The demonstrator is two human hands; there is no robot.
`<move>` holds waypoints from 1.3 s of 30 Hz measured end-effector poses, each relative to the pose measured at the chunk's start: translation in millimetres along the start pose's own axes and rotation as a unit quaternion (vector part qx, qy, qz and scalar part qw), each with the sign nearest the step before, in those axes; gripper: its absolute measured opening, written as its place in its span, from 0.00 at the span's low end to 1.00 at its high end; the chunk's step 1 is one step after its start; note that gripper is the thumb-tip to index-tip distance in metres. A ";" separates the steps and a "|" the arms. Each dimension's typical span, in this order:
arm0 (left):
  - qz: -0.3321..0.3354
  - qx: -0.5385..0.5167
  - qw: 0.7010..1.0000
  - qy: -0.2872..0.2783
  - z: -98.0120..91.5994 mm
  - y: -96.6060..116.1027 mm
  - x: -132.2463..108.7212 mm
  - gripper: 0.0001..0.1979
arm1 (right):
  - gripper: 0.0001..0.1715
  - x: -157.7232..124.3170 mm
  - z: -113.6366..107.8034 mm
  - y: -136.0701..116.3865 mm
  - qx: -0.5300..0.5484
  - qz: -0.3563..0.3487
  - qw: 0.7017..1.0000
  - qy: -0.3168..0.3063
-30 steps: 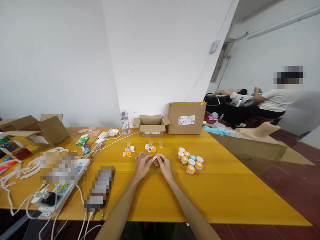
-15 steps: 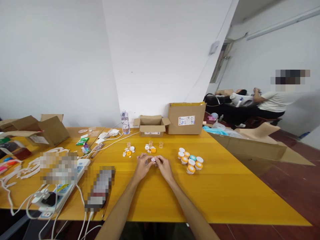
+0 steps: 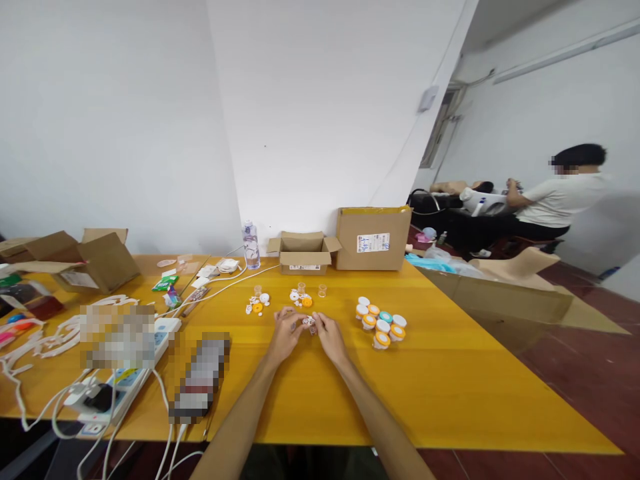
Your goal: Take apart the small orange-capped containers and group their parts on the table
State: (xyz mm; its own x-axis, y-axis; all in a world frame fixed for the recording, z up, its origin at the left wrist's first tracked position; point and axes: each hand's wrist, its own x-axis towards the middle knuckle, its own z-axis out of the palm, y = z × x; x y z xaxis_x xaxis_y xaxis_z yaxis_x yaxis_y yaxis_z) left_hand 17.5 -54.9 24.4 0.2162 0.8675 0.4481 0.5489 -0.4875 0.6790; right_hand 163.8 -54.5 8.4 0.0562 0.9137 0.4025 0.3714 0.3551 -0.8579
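My left fingers [image 3: 286, 313] and right fingers [image 3: 323, 323] are pinched on a white part [image 3: 309, 321] between them, over the counter [image 3: 320, 393]; uneven pressure could pop it loose, losing it among the loose pieces [image 3: 307, 302] beyond.

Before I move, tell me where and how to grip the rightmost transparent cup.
Probably pinch the transparent cup by its side wall, coming from the front right: its round body looks upright, the orange disc lies to its left, and the open box stands behind it.
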 end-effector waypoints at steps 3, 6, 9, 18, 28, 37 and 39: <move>0.002 0.031 0.999 -0.007 0.6 -0.3 -0.6 0.08 | 0.29 -0.3 -3.1 2.7 -0.048 -0.010 0.999 0.021; 0.003 0.058 0.998 -0.022 1.5 -1.2 -1.8 0.09 | 0.24 0.1 -7.7 8.2 -0.110 -0.024 0.993 0.042; 0.000 0.082 0.996 -0.036 2.8 -2.9 -3.4 0.09 | 0.21 1.0 -12.3 15.8 -0.169 -0.038 0.984 0.049; -0.030 0.038 0.999 0.004 6.3 -5.0 -2.2 0.11 | 0.14 -4.1 -12.1 16.5 -0.282 -0.104 0.954 0.018; -0.076 -0.102 0.981 0.146 -0.1 -17.1 4.6 0.09 | 0.16 -17.5 -10.9 -5.5 -0.312 -0.210 0.914 -0.151; -0.105 -0.134 0.976 0.134 2.9 -23.4 3.6 0.12 | 0.16 -4.8 -13.5 31.5 -0.291 -0.205 0.932 -0.059; -0.102 -0.137 0.977 0.129 3.3 -23.3 3.7 0.12 | 0.14 0.0 -16.0 37.3 -0.311 -0.191 0.930 -0.037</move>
State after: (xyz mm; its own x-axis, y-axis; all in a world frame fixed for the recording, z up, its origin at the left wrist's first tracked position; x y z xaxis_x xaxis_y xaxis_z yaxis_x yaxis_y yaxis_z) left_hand 8.1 -40.0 8.3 -0.1051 0.9127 0.3949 0.3154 -0.3460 0.8836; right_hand 192.5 -44.4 -18.5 -0.2454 0.7644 0.5962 0.8170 0.4942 -0.2973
